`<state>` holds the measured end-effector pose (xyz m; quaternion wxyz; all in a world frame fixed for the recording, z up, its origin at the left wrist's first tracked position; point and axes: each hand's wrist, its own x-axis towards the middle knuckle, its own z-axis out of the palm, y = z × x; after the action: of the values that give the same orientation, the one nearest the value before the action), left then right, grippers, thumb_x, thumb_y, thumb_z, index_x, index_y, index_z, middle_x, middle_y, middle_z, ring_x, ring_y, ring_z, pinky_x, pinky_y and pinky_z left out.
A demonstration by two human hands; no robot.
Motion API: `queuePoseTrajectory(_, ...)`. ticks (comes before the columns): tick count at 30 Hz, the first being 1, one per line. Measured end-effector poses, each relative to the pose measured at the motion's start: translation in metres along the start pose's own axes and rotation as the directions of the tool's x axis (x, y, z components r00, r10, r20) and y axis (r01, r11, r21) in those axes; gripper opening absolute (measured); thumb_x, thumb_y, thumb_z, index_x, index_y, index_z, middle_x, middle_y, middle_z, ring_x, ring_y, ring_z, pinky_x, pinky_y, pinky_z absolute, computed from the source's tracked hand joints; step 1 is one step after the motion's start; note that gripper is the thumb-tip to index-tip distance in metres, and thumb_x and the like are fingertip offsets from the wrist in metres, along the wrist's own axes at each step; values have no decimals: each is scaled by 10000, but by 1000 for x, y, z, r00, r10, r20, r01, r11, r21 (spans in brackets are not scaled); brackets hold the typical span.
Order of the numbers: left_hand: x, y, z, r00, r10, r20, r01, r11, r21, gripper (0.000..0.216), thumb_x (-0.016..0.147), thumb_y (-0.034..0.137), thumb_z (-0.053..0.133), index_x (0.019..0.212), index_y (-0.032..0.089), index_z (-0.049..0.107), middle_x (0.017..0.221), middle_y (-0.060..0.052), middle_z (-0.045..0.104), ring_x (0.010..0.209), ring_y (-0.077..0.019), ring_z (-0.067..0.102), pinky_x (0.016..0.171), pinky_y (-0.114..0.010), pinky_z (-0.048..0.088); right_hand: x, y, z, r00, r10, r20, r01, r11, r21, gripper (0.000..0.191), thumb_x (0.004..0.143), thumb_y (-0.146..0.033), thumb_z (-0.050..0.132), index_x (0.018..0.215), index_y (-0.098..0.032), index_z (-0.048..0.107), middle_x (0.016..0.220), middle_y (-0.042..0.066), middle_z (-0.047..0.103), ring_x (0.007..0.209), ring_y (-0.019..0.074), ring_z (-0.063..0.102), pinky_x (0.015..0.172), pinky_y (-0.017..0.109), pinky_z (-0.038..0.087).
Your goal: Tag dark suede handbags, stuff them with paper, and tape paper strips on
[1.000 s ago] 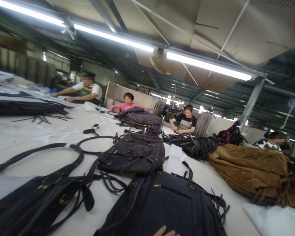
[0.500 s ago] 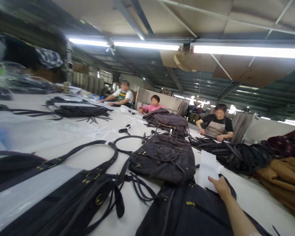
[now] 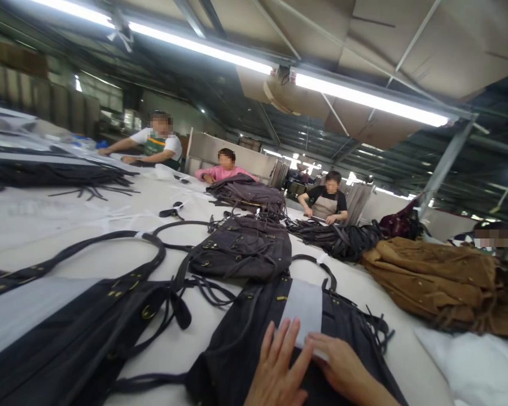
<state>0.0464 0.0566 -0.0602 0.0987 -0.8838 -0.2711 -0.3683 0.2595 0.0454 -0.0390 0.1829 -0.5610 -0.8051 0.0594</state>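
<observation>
A dark suede bag [image 3: 245, 344] with fringe lies right in front of me on the white table [image 3: 84, 254]. A white sheet of paper [image 3: 305, 310] rests on top of it. My left hand [image 3: 279, 366] lies flat on the bag with fingers spread, fingertips touching the paper's near edge. My right hand [image 3: 342, 366] rests beside it, fingers on the paper's lower right corner, pressed down flat.
More dark bags [image 3: 245, 248] with long straps lie around, a brown suede bag [image 3: 436, 282] at the right, a pile of black straps [image 3: 334, 239] behind. Three people sit along the table's far side; another is at the far right [image 3: 491, 237].
The white paper has moved from the table behind the bag onto the bag. My right hand came back toward me with it, and my left hand has come in flat beside it.
</observation>
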Motion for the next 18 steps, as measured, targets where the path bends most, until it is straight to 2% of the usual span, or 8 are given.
queuePoseTrajectory(2,1,6,-11,989,-110,99,113,993,-21,858,634,63,615,1422,232,320,1519,-146,280,1372,-389,247,1085,-605,208,-19,-10,8,997,11,75,-4,996,-94,485,823,-140,452,1284,-241,564,1330,82,580,1226,210,544,1033,322,436)
queuePoseTrajectory(4,2,10,-16,957,-157,245,178,982,-66,599,688,48,568,1259,216,504,1339,-119,510,1222,-328,452,1011,-508,357,-26,-16,8,990,69,121,-48,984,-171,526,824,-106,409,1325,-215,525,1369,102,539,1261,216,509,1044,325,428)
queuePoseTrajectory(6,2,12,-17,916,-114,385,173,977,-122,241,799,78,505,978,196,612,1038,-76,645,981,-252,573,869,-400,454,-28,-23,1,984,106,141,-73,972,-222,536,819,-75,380,1319,-195,529,1378,112,527,1267,221,502,1040,329,432)
queuePoseTrajectory(7,1,12,-17,900,-74,430,151,977,-148,176,841,90,473,875,193,611,931,-58,652,896,-227,583,812,-363,467,-29,-27,-3,984,112,141,-77,969,-237,534,812,-64,381,1304,-192,542,1371,111,536,1258,220,510,1039,328,434)
queuePoseTrajectory(11,-3,8,-26,892,28,452,77,974,-214,174,896,138,458,829,195,608,879,-44,641,858,-207,579,769,-326,459,-53,-54,-17,989,98,114,-68,967,-245,403,859,-145,449,1228,-220,591,1295,73,611,1187,199,576,1015,306,460)
queuePoseTrajectory(13,-4,7,-35,893,75,443,47,965,-257,171,916,193,473,807,193,604,880,-41,632,859,-200,572,776,-319,451,-79,-64,-21,998,-22,64,40,951,-307,367,891,-228,482,1246,-212,572,1273,60,628,1145,180,606,972,271,495)
queuePoseTrajectory(15,-4,6,-44,894,118,432,26,949,-313,169,912,263,519,779,193,596,896,-35,620,865,-191,561,781,-308,441,-107,-66,-23,958,-285,29,268,854,-447,358,902,-262,508,1252,-209,565,1241,33,649,1097,161,634,919,231,525)
queuePoseTrajectory(18,-5,5,-53,890,155,430,18,929,-371,151,851,343,632,798,204,605,931,-19,608,883,-188,544,775,-298,427,-139,-58,-16,764,-637,105,545,549,-634,290,928,-262,505,1203,-243,595,1193,-69,671,1052,112,648,860,171,540)
